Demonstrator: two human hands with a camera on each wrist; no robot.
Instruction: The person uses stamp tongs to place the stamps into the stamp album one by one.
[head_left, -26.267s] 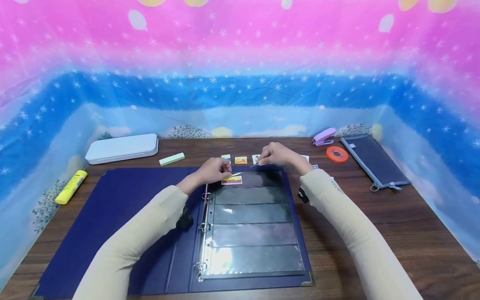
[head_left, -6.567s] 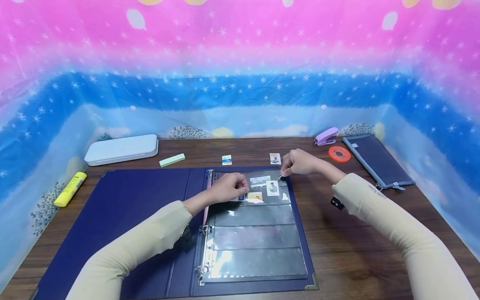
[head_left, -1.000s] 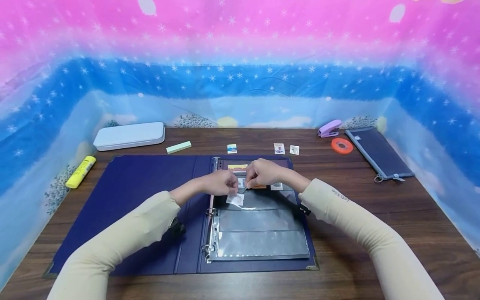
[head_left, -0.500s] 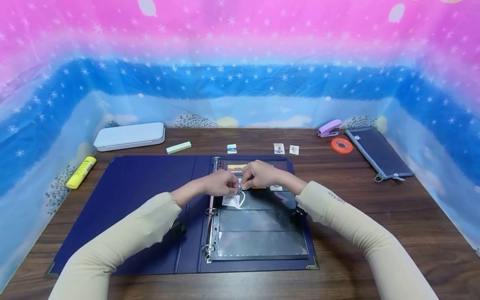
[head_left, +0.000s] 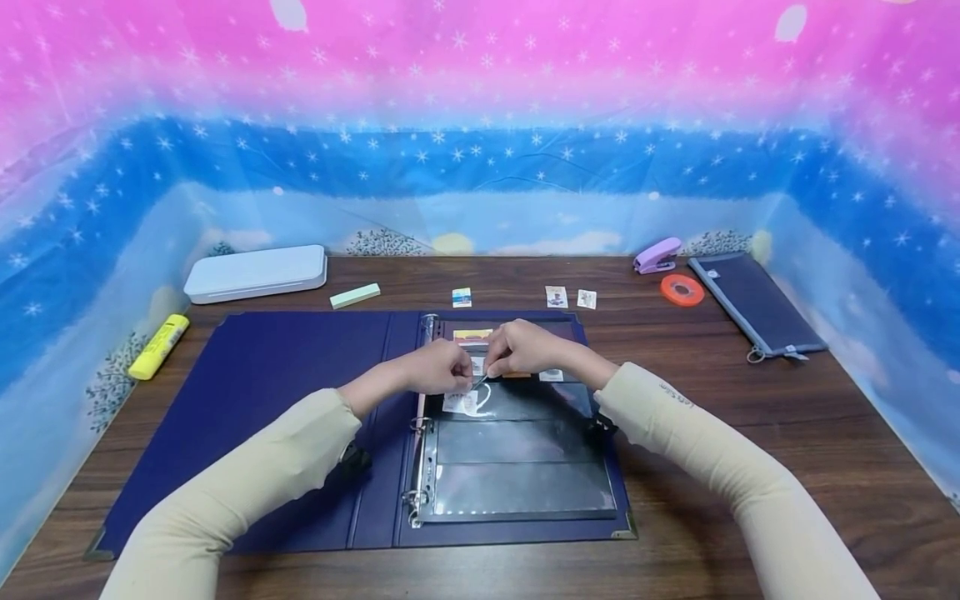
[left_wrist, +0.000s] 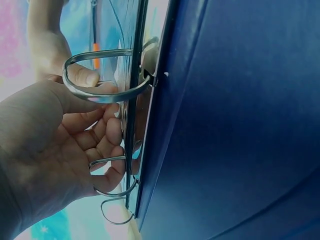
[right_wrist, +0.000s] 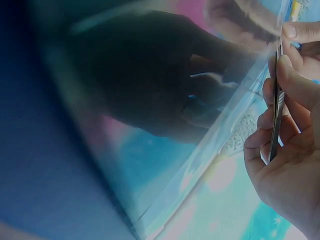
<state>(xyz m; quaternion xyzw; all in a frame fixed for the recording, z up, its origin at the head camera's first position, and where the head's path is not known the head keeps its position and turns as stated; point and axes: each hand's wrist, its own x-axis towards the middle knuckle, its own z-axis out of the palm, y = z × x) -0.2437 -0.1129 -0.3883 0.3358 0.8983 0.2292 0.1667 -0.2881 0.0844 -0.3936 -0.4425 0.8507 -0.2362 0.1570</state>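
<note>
**Stamp at the pocket page, both hands on it**

Stamp (head_left: 460, 402) sits at the left end of the second pocket row of the clear page (head_left: 525, 467), just below my two hands, which meet over the far part of the binder (head_left: 285, 417). My right hand (head_left: 525, 348) has its grip closed on thin metal tweezers (right_wrist: 276, 115), thumb and fingers curled round the shaft; the tips point down toward the stamp. My left hand (head_left: 442, 367) has fingers curled at the page's edge beside the rings (left_wrist: 107, 75); whether it pinches the plastic I cannot tell. More stamps already sit in the far row. On the table (head_left: 750, 433), three loose stamps (head_left: 557, 297) lie just beyond the binder. Far right are a stapler (head_left: 657, 255), tape (head_left: 682, 289) and a pouch (head_left: 753, 304); far left a white case (head_left: 255, 272) and a yellow marker (head_left: 158, 347).
</note>
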